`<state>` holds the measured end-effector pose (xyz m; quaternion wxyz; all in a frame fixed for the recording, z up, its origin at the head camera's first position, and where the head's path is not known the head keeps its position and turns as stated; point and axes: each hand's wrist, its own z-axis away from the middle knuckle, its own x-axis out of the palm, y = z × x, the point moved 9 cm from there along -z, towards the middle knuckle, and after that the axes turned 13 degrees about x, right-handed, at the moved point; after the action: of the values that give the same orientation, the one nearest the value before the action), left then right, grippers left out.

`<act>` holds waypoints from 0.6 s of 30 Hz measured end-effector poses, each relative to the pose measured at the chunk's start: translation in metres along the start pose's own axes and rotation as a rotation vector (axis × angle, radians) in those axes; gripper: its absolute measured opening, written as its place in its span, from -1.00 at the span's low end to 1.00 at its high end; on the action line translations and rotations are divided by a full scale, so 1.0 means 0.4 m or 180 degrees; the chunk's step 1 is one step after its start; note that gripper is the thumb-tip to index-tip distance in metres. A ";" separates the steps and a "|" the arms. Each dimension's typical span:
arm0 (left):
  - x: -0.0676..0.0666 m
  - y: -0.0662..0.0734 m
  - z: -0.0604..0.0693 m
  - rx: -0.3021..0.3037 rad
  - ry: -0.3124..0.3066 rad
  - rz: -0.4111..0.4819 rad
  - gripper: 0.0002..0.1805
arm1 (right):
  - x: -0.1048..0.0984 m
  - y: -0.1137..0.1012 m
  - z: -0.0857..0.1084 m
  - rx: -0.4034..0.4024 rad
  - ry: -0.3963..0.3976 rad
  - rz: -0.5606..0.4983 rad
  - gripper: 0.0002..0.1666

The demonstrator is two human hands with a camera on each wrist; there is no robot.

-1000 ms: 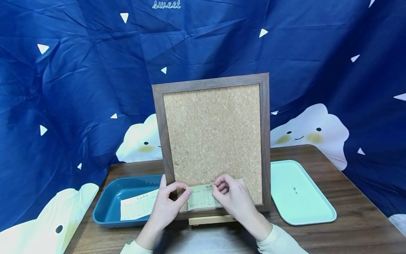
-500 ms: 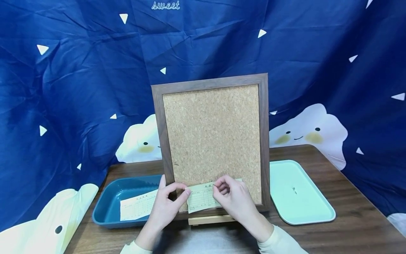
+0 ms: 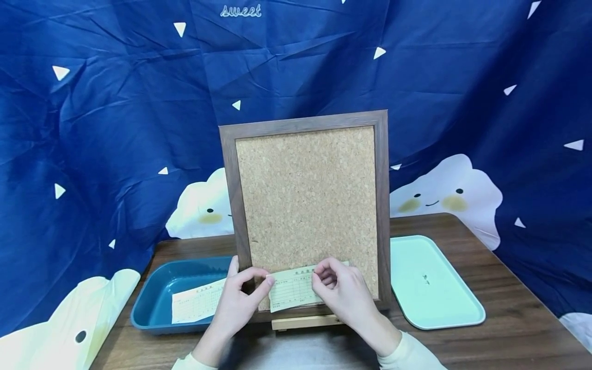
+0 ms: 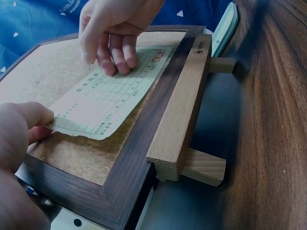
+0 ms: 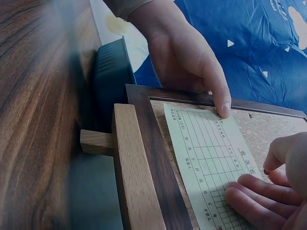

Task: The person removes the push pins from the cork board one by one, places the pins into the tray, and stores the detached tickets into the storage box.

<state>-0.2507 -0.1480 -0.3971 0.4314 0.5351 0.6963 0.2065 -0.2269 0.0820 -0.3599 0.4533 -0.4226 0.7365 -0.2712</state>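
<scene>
A framed cork board leans upright on a wooden easel. Against its lower part lies a pale green printed receipt slip, slightly tilted, its lower left corner lifted off the cork. My left hand pinches the slip's upper left corner between thumb and forefinger, at the frame's left side. Over the slip's right half, my right hand pinches a tiny thin pin near the top edge, the other fingers curled over the paper. Whether its point touches the paper I cannot tell.
A blue tray at the left holds another printed slip. To the right lies a mint green tray with small dark pieces on it. A dark blue cloth hangs behind the wooden table.
The slip's lower left corner has dropped a little, so the slip tilts slightly more. Both hands keep their grip and have hardly moved; the head view has shifted slightly.
</scene>
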 end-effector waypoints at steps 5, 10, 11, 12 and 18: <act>-0.004 0.002 -0.001 0.0073 0.0020 0.0013 -0.87 | -0.002 0.000 0.002 -0.0034 -0.0021 0.0013 -0.75; -0.010 0.008 -0.003 0.0161 0.0051 0.0021 -0.87 | -0.006 -0.002 0.002 -0.0129 0.0005 0.0042 -0.76; -0.011 0.010 -0.004 0.0179 0.0066 0.0023 -0.87 | -0.008 -0.002 0.002 -0.0155 0.0015 0.0056 -0.76; -0.013 0.011 -0.005 0.0187 0.0080 0.0021 -0.87 | -0.010 -0.003 0.002 -0.0175 0.0025 0.0065 -0.77; -0.014 0.001 -0.002 0.0071 0.0071 0.0000 -0.88 | -0.015 0.001 0.004 -0.0195 0.0023 0.0096 -0.77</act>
<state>-0.2507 -0.1529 -0.3944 0.4176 0.5376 0.7033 0.2047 -0.2243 0.0873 -0.3584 0.4416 -0.4241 0.7524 -0.2432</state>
